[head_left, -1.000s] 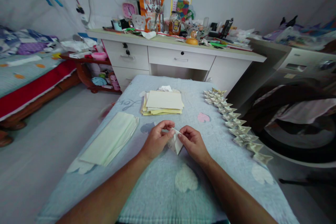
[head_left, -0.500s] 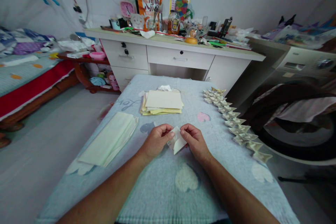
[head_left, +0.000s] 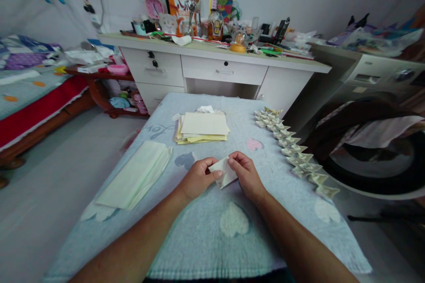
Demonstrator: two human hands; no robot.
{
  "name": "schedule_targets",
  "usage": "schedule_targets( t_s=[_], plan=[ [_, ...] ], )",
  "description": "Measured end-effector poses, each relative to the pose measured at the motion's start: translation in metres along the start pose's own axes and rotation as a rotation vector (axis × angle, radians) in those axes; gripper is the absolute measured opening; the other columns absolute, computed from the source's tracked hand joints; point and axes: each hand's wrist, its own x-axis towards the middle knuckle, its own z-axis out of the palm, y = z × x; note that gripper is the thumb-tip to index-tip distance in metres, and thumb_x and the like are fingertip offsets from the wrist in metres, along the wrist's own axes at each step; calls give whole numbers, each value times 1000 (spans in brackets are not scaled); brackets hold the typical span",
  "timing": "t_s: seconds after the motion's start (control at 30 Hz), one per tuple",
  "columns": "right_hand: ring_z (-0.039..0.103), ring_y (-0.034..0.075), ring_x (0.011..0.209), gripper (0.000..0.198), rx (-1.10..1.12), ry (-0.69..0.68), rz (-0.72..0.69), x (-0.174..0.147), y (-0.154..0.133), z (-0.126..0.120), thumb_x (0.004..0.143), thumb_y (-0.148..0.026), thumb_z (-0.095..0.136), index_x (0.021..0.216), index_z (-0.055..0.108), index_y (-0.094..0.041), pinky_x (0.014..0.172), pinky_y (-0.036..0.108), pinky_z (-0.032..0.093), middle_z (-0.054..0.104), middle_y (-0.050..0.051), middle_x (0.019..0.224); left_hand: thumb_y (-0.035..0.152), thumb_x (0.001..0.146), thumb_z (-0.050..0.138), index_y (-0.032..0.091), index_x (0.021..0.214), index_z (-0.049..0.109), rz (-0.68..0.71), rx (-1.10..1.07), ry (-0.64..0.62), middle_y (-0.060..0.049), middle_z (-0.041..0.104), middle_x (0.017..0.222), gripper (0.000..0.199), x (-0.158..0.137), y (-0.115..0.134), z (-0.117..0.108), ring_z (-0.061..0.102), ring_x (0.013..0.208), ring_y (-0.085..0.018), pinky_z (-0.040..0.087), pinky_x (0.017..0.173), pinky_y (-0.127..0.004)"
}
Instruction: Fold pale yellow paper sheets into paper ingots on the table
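Observation:
A small folded piece of white paper [head_left: 226, 175] is held between my two hands, above the blue cloth on the table. My left hand [head_left: 201, 176] pinches its left side, thumb on top and fingers behind. At the upper right edge my right hand [head_left: 245, 172] grips it between thumb and fingers. Beyond the hands lies a stack of cream and yellow paper sheets [head_left: 204, 124]. To the left rests a pile of long pale green paper [head_left: 136, 177]. Several folded paper boats [head_left: 292, 146] stand in a slanting row on the right.
The blue cloth [head_left: 186, 239] covers the table. Behind it is a white desk [head_left: 212, 59] crowded with a jar, an orange bag and a pink clock. A washing machine [head_left: 372, 75] stands at the right, a bed [head_left: 40, 93] at the left.
The paper between my hands has turned and now shows a flatter, squarer face. My right hand has shifted slightly along its upper edge. The whole view has moved a little.

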Motion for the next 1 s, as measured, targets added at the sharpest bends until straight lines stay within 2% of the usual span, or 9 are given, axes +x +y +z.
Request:
schedule_targets(
  t_s=[0.17,0.33,0.43,0.5,0.57,0.63,0.73,0.87,1.0],
  plan=[
    [38,7,46,34,-15,-38,19,1,3,1,76,-49,66,73,52,-18,41,18,31,47,-6,57,34,76,67,15,88,59,7,-96,53,2,58,70,24,2,-2,1,52,62,-10,39,57,-20],
    [39,7,45,34,-17,-5,7,3,7,2,78,-50,62,75,50,-19,40,19,33,47,-5,58,30,68,74,17,95,56,-28,-236,25,2,62,75,35,2,-1,5,56,65,-11,41,59,-20],
    [49,11,60,25,-100,16,-125,2,5,-2,82,-43,60,88,53,-20,53,22,42,53,-2,73,28,65,75,18,100,53,-42,-293,72,1,65,79,42,1,3,7,58,67,-11,43,61,-21],
    [54,16,85,26,-257,39,-299,-1,0,-6,83,-33,59,105,54,-22,74,28,47,55,3,93,26,65,74,18,102,51,-42,-309,112,0,66,82,45,1,5,7,59,67,-11,43,62,-21],
    [49,20,106,28,-464,20,-444,-5,-5,-8,82,-25,58,110,58,-23,92,37,41,50,6,108,25,66,73,18,104,50,-29,-309,135,-1,67,84,46,2,6,7,60,69,-12,44,63,-22],
    [43,23,116,26,-621,-15,-509,-8,-8,-9,81,-19,57,106,62,-25,101,43,33,45,7,118,25,66,72,19,106,49,-12,-295,145,-1,68,84,47,2,6,6,61,71,-13,45,64,-22],
    [36,26,123,27,-764,-52,-552,-10,-7,-7,80,-14,58,102,65,-28,104,47,28,40,6,128,25,69,70,20,112,46,10,-226,148,-1,68,83,49,3,2,6,61,69,-13,45,63,-23],
    [37,26,122,22,-821,-70,-585,-9,-4,-6,77,-9,59,88,67,-26,102,47,30,43,5,127,21,73,65,22,118,40,63,-151,152,1,65,83,51,3,-1,6,60,69,-12,43,63,-22],
    [39,25,119,21,-805,-74,-580,-8,-4,-6,76,-6,58,85,63,-25,101,46,32,45,5,123,19,76,59,24,110,42,122,-103,164,3,60,78,38,2,-3,4,55,66,-11,39,59,-20]
  ],
)
